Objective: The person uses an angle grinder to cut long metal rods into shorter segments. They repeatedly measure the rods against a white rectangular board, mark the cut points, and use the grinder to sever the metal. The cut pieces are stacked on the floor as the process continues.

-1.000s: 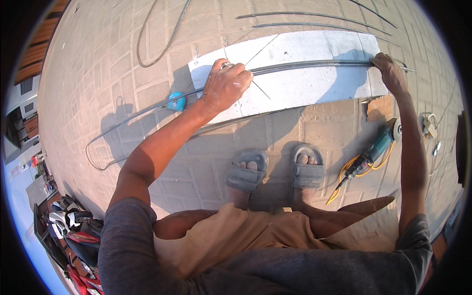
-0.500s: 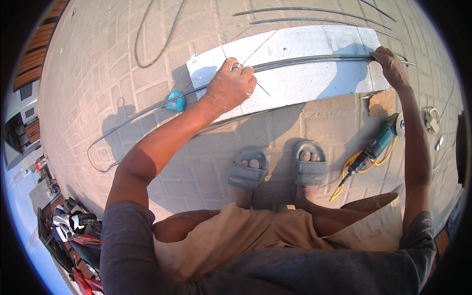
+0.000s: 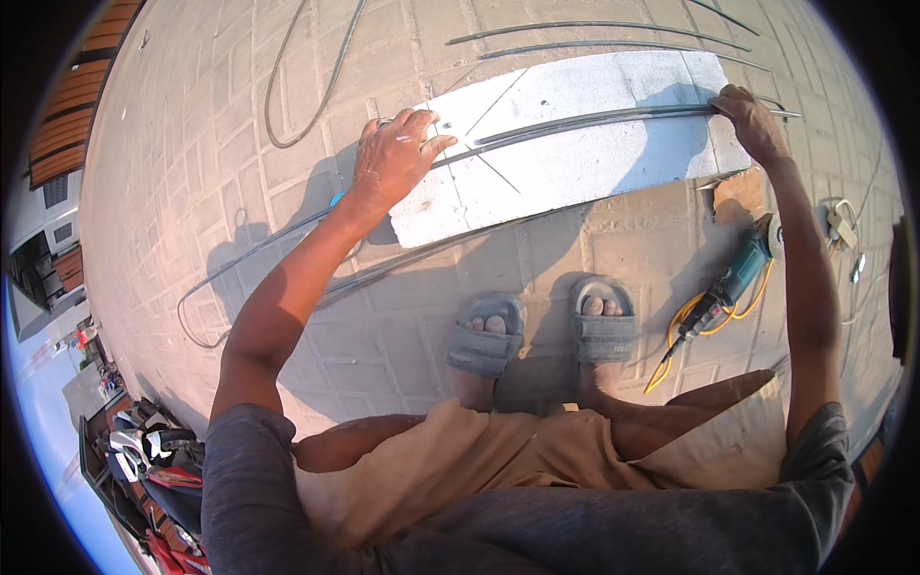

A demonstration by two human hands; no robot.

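Note:
My left hand (image 3: 393, 158) is curled over a thin dark metal rod (image 3: 287, 230) at the left end of a white speckled board (image 3: 527, 182), gripping it, with a ring on one finger. My right hand (image 3: 752, 125) is closed on a bundle of dark rods (image 3: 594, 121) at the board's right end. The rods lie lengthwise across the board, which has dark lines on it. A turquoise tape measure (image 3: 337, 197) is mostly hidden behind my left forearm.
A green angle grinder (image 3: 738, 268) with a yellow cord, a cardboard scrap (image 3: 736, 196) and a pale plug (image 3: 840, 225) lie at right. More rods (image 3: 594, 29) and a bent loop (image 3: 326, 96) lie beyond on the paving (image 3: 192, 115). Motorcycles (image 3: 163, 460) stand lower left.
My left hand has slid to the left along the rods, so their ends show on the board. My right hand still holds the bundle at the right end.

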